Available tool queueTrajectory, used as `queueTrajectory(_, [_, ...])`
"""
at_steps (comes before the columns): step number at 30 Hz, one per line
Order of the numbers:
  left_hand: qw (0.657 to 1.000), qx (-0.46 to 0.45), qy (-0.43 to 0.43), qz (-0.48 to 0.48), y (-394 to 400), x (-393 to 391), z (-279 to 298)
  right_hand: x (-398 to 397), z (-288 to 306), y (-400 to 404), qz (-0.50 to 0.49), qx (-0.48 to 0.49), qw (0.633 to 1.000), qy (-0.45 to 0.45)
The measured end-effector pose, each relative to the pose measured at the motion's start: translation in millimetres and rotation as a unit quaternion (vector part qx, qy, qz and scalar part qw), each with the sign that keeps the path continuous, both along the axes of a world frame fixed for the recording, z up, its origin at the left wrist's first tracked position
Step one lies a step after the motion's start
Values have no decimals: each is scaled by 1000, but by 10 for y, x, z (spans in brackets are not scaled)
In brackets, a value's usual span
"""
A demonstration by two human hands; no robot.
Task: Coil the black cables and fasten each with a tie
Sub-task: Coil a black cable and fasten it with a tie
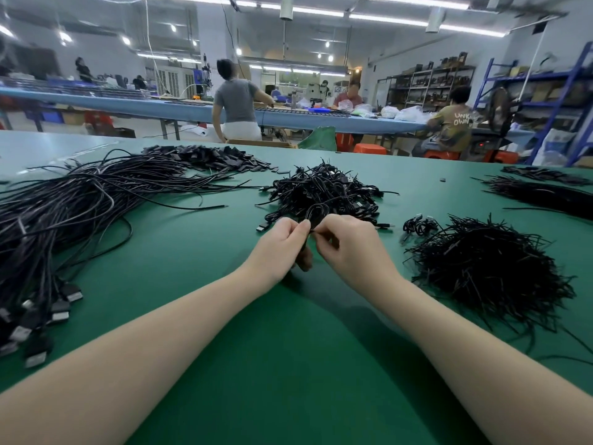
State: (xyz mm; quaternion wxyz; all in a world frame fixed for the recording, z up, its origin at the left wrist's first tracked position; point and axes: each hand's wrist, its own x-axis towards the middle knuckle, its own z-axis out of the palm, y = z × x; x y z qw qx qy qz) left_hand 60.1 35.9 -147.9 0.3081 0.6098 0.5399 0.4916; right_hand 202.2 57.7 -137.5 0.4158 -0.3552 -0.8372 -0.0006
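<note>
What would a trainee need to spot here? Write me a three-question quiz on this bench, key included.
1. True or false: both hands grip the same coiled cable.
2. Which pile lies on the person's right? A) uncoiled cables with plugs B) loose ties C) cardboard boxes
3. Fill in: the heap of finished coils lies just ___ the hands.

Key: 1 true, the left hand and right hand meet on it. 2 B, the loose ties; the uncoiled cables lie to the left. 3 beyond.
</note>
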Motion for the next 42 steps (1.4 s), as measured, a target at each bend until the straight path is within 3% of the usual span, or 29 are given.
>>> queueTrajectory(2, [996, -78, -28, -33, -38, -20, 102, 32, -5, -16, -17, 148, 986, -73])
queueTrajectory(4, [974, -202, -70, -73, -69, -108, 247, 82, 25, -30, -13, 281, 950, -135])
queueTrajectory(6, [941, -312, -80, -106, -107, -225, 395, 76, 41, -52, 10, 319, 935, -156])
queueTrajectory(7, [934, -330, -80, -108, -108, -273, 447, 56, 42, -74, 26, 286, 947, -142])
queueTrajectory(9, [949, -296, -67, -85, -92, -315, 487, 13, 24, -89, 60, 149, 986, -50])
queueTrajectory(11, [980, -189, -38, -49, -79, -286, 472, -22, -5, -67, 54, 25, 996, 64])
queueTrajectory(14, [997, -37, 26, -55, -64, -261, 425, -35, -26, -9, 15, -113, 977, 181])
queueTrajectory(18, [991, 47, 91, -89, -61, -346, 354, -49, -57, 50, 41, -217, 943, 249])
queueTrajectory(24, [989, 106, 96, -49, -2, -336, 247, -106, -72, 5, 57, -210, 952, 217])
queueTrajectory(27, [991, 87, 103, -19, 5, -333, 229, -111, -67, -29, 27, -146, 978, 145])
queueTrajectory(30, [999, -5, 41, -17, -1, -285, 243, -98, -30, -99, -23, -7, 999, 42])
queueTrajectory(32, [992, -104, -59, -30, -18, -260, 264, -62, 2, -114, -40, 128, 990, -49])
queueTrajectory(34, [973, -170, -141, -67, -34, -251, 283, -34, -1, -101, -44, 197, 975, -93])
queueTrajectory(37, [961, -170, -179, -124, -40, -283, 291, -8, -2, -88, -45, 110, 993, -21])
queueTrajectory(40, [977, -131, -69, -154, -56, -290, 236, 20, -49, -47, -55, 33, 998, 25])
queueTrajectory(42, [991, -60, -6, -118, -38, -273, 194, 6, -55, -42, -43, 28, 998, 37])
